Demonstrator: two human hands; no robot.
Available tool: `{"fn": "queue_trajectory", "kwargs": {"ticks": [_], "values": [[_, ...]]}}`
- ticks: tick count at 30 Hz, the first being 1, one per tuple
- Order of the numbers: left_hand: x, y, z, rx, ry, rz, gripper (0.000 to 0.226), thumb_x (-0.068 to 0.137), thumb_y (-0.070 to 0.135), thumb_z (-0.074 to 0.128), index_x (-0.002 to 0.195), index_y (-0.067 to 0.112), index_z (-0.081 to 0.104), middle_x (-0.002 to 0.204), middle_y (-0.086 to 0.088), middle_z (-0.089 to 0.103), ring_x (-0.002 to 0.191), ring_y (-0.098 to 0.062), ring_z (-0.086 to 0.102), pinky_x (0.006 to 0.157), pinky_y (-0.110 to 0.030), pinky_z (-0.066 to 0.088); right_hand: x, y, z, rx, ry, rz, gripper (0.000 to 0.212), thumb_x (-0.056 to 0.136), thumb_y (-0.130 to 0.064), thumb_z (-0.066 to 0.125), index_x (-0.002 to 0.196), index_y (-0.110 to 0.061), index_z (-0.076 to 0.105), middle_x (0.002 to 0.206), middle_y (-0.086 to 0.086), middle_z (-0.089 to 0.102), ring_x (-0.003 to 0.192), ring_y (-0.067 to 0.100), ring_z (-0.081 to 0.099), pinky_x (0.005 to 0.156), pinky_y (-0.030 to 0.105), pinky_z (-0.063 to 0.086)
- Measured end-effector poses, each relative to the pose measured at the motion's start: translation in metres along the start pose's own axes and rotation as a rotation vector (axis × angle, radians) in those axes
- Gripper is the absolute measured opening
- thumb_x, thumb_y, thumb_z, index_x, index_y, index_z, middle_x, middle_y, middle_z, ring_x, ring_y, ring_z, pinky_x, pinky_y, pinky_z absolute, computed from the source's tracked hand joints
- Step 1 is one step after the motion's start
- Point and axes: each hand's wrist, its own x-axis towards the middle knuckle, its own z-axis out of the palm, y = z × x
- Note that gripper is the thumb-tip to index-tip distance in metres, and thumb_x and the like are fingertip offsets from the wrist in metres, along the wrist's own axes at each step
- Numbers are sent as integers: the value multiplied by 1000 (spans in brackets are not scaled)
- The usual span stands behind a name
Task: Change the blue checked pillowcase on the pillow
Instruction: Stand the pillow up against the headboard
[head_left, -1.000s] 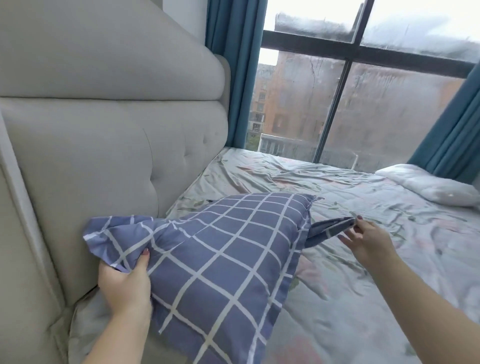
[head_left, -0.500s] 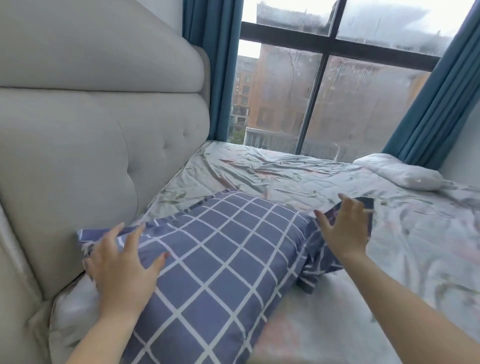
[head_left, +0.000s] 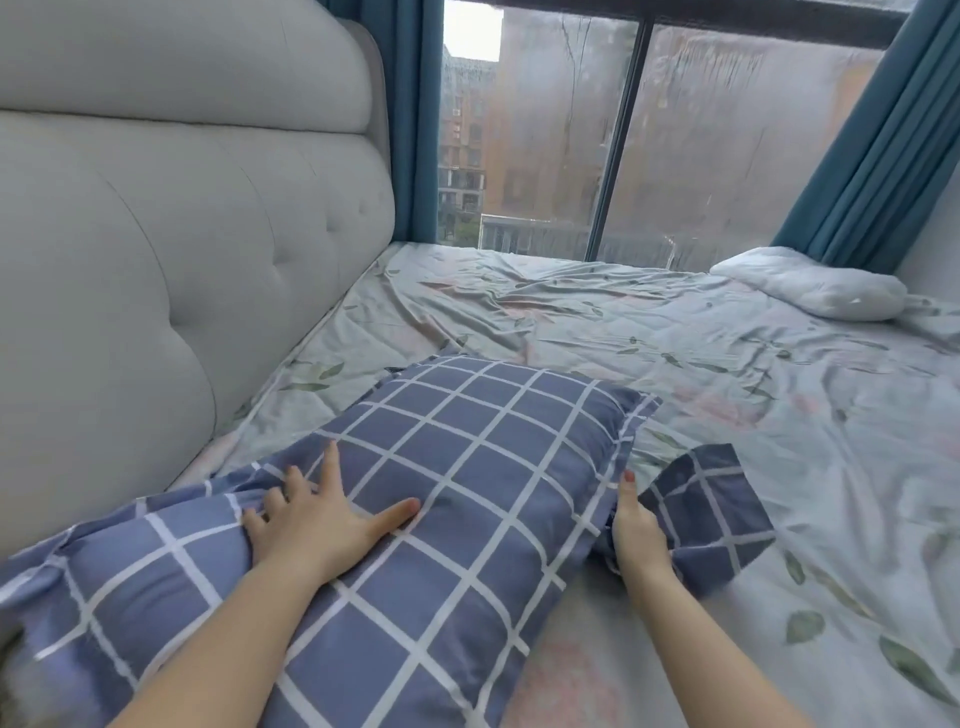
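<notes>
A pillow in a blue checked pillowcase (head_left: 467, 467) lies on the bed by the headboard. My left hand (head_left: 317, 519) rests flat on top of it with fingers spread. My right hand (head_left: 636, 525) is at the pillow's right edge, edge-on, against a loose flap of the pillowcase (head_left: 711, 509) that spreads onto the sheet. Its fingers are hidden behind the hand, so I cannot tell whether they grip the fabric.
A grey padded headboard (head_left: 182, 234) stands at the left. The bed carries a pale leaf-print sheet (head_left: 675, 353), rumpled. A white bare pillow (head_left: 815, 286) lies at the far right by the blue curtains (head_left: 872, 145) and the window.
The pillow has been laid down on the bed. My left hand has gone from gripping its corner to lying flat on top. My right hand has dropped to the pillow's right edge.
</notes>
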Motion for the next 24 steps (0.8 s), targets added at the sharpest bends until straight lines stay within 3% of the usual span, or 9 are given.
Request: {"fn": "queue_trajectory", "kwargs": {"ticks": [2,4,6,10,15,17,19,22,24], "values": [[9,4,7,-21,24,-58,147,32,109,13,154,27,-2,155,-18,26,141,-38,24,111,-56,24,1,-1,3,82,-46,31,66,90,-75,22,104,-23,61,107,4,64,108,30,56,105,43,37],[10,7,13,50,93,-52,146,35,108,15,149,17,16,147,-14,41,135,-33,35,106,-51,30,2,-1,8,150,-124,68,78,81,-85,25,105,-23,65,97,-1,69,94,24,61,97,42,46],[11,6,14,99,182,-8,133,38,107,18,133,16,33,129,-9,59,120,-29,53,95,-43,40,-2,-6,14,276,-168,133,91,68,-95,28,113,-25,64,101,0,71,92,25,64,90,42,52],[15,-6,-2,-101,271,21,103,45,104,31,105,24,54,100,-3,69,97,-30,63,73,-35,50,3,-12,22,617,-151,200,124,31,-105,42,127,-31,64,125,2,68,114,30,62,102,49,49],[-2,-19,-35,-429,432,18,78,48,93,54,74,20,55,76,0,62,75,-27,56,65,-38,50,-7,-18,14,606,-187,138,100,79,-89,20,106,-9,73,112,24,70,107,46,63,99,58,49],[-12,-22,-50,-461,585,23,77,50,89,58,71,15,51,70,-5,61,71,-32,56,60,-39,49,-11,-20,3,593,-142,44,90,90,-77,15,106,-8,70,102,19,71,93,38,66,83,47,54],[-21,-27,-67,-423,738,36,75,56,84,63,75,13,49,69,-8,61,70,-35,56,57,-38,46,-13,-20,-4,564,-32,-53,86,92,-73,15,114,-10,68,102,12,68,87,26,63,78,37,51],[-28,-34,-87,-367,912,13,71,64,72,71,85,8,50,70,-20,62,70,-42,59,55,-37,39,-11,-13,-12,380,109,-233,94,73,-93,16,104,-24,72,97,18,71,91,36,64,90,50,50],[-25,-42,-86,-338,962,-46,68,67,64,76,90,6,49,73,-26,63,72,-46,61,57,-41,38,-8,-5,-12,113,134,-366,78,84,-83,26,97,-21,72,97,17,71,97,36,62,91,47,46]]}}
